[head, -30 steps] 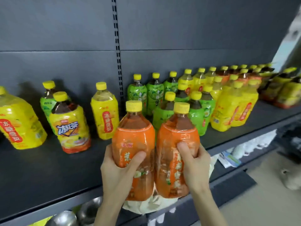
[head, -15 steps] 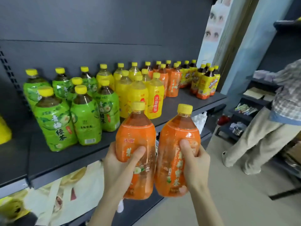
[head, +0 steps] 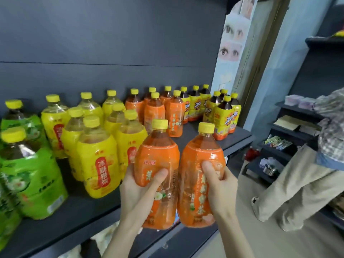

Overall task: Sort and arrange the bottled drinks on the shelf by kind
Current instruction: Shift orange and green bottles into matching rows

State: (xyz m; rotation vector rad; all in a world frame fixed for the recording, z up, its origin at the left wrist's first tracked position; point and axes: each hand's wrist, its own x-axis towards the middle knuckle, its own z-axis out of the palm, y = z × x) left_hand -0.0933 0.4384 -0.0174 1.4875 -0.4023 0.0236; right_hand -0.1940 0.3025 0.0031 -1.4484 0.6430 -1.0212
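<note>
My left hand (head: 137, 190) grips the left orange tea bottle (head: 158, 157), my right hand (head: 221, 185) the right orange tea bottle (head: 202, 159), both just off the front edge of the shelf (head: 74, 216). I've carried them rightward; the shelved orange bottles (head: 154, 112) toward the back right are now ahead, so I judge placing comes next.

We hold two bottles upright, side by side, at six o'clock before the shelf (head: 74, 222): our left grip (head: 137, 190) wraps the left orange bottle (head: 156, 157), our right grip (head: 221, 189) the right orange bottle (head: 201, 155). On the shelf, green bottles (head: 33, 175) stand at nine o'clock, yellow bottles (head: 96, 161) at ten, shelved orange bottles (head: 154, 112) at twelve, dark tea bottles (head: 221, 116) at one. A person (head: 297, 183) stands at three o'clock.
</note>
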